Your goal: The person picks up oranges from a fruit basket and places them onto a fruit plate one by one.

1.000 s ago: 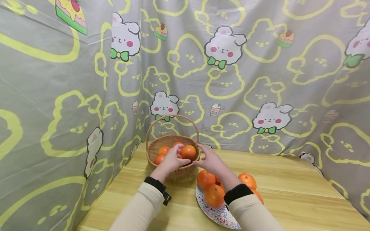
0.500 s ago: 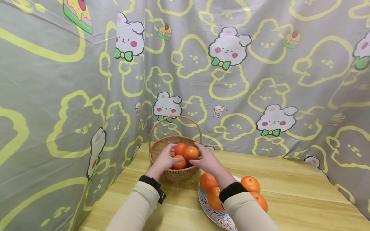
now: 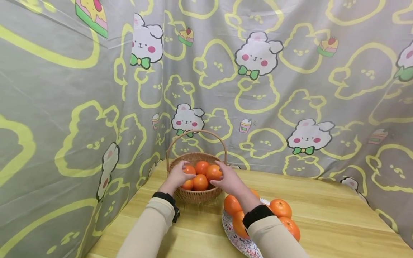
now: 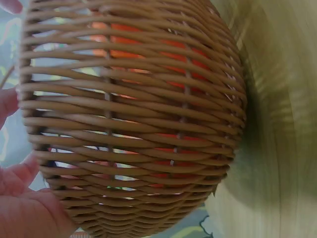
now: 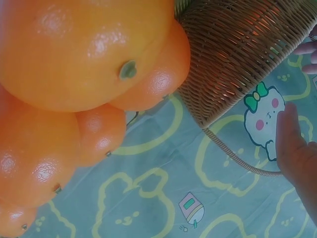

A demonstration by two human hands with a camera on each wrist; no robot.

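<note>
Left hand (image 3: 177,176) and right hand (image 3: 229,179) both spread, at opposite sides of the round brown wicker basket (image 3: 200,195); can't tell if either touches fruit. Glossy round orange fruits (image 3: 200,182) sit inside; more orange fruits (image 3: 280,208) are on the multicolour-patterned white plate (image 3: 229,233).

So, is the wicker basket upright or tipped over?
Upright: the basket stands on the table, its handle arched above and oranges sitting inside.

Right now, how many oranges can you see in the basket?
5 in the basket: back-left orange, back-middle orange, right orange, front-middle orange, front-left orange. More may be hidden underneath.
</note>
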